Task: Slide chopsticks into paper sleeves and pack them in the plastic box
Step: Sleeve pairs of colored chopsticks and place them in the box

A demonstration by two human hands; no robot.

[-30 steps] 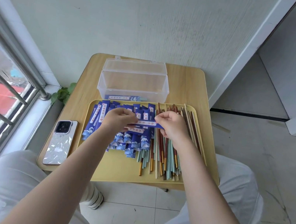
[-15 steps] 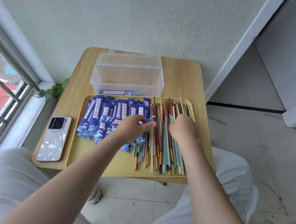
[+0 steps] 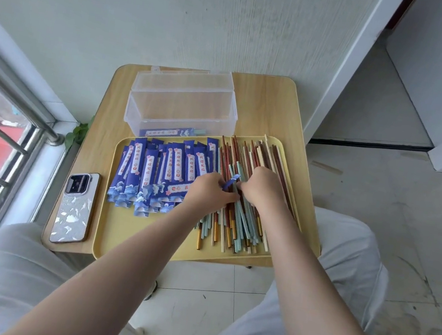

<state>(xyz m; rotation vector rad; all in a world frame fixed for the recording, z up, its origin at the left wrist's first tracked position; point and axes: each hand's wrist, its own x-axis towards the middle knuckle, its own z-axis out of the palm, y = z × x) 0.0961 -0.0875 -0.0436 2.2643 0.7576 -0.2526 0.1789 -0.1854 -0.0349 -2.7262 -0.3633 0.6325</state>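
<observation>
Pinching a blue paper sleeve (image 3: 230, 184) in curled fingers, the left hand (image 3: 210, 193) meets the right hand (image 3: 261, 188) at the centre of the yellow tray (image 3: 145, 238); the right hand's fingers curl down among the loose chopsticks (image 3: 237, 222), piled toward 3 o'clock on the tray. Empty sleeves (image 3: 155, 174) lie heaped at 9 o'clock. The open clear plastic box (image 3: 182, 112) stands at 12 o'clock, one sleeved pair (image 3: 171, 133) inside. A phone (image 3: 74, 208) rests on the wooden worktop (image 3: 267, 108), left of the tray.
</observation>
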